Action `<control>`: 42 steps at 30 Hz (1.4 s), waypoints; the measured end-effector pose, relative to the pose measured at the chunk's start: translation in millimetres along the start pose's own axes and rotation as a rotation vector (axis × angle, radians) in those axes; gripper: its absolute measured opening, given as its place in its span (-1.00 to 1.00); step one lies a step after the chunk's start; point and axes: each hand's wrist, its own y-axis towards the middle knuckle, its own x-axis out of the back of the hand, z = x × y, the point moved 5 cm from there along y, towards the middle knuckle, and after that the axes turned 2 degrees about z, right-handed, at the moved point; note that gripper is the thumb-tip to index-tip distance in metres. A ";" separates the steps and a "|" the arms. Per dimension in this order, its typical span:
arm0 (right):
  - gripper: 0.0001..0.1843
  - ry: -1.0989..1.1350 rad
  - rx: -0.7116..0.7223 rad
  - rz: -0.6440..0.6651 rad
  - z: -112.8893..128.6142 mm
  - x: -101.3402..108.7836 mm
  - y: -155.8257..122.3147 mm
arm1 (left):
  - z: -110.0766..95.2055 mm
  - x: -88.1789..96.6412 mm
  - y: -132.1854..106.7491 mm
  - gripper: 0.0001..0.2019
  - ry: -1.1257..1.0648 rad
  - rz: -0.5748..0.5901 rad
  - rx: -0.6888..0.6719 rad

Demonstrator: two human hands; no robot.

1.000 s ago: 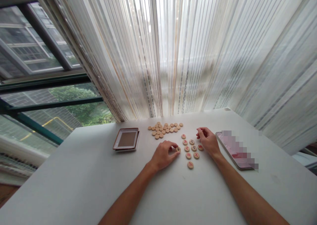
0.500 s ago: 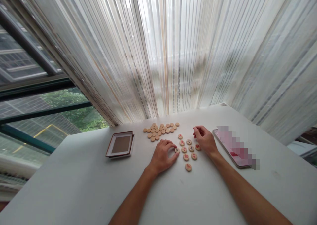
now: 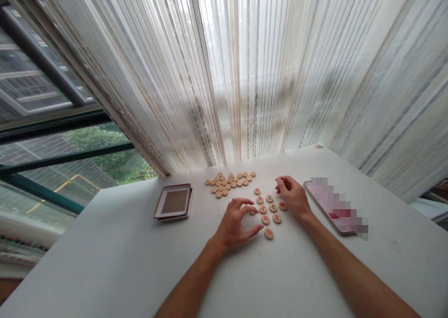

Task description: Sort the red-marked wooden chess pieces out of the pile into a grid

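Face-up xiangqi pieces with red or black characters lie between my hands, among them a red-marked piece (image 3: pixel 269 234) nearest me and another red piece (image 3: pixel 265 219) behind it. My left hand (image 3: pixel 238 224) is open, thumb and fingers spread apart, left of this group. Its fingers partly cover one piece (image 3: pixel 253 211). On the far right side of the group, my right hand (image 3: pixel 291 194) is closed with its fingers drawn together. Whatever is in them, if anything, is hidden. Just below its fingers lies a red piece (image 3: pixel 282 206).
Several blank-looking pieces (image 3: pixel 227 187) are clustered toward the back of the white table (image 3: pixel 122 262). A shallow square box (image 3: pixel 157 204) sits at left. On the right lies a phone-like slab (image 3: pixel 317 199), partly blurred out. Striped curtains (image 3: pixel 241 75) hang behind the table.
My left hand has spread its fingers and let go of a black-marked piece. My right hand has hardly moved over the table. The whole view has shifted slightly.
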 end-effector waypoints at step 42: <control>-0.59 -0.029 0.005 0.009 -3.2 -1.4 1.1 | -17.6 -21.6 -6.5 -0.84 0.154 0.078 -0.181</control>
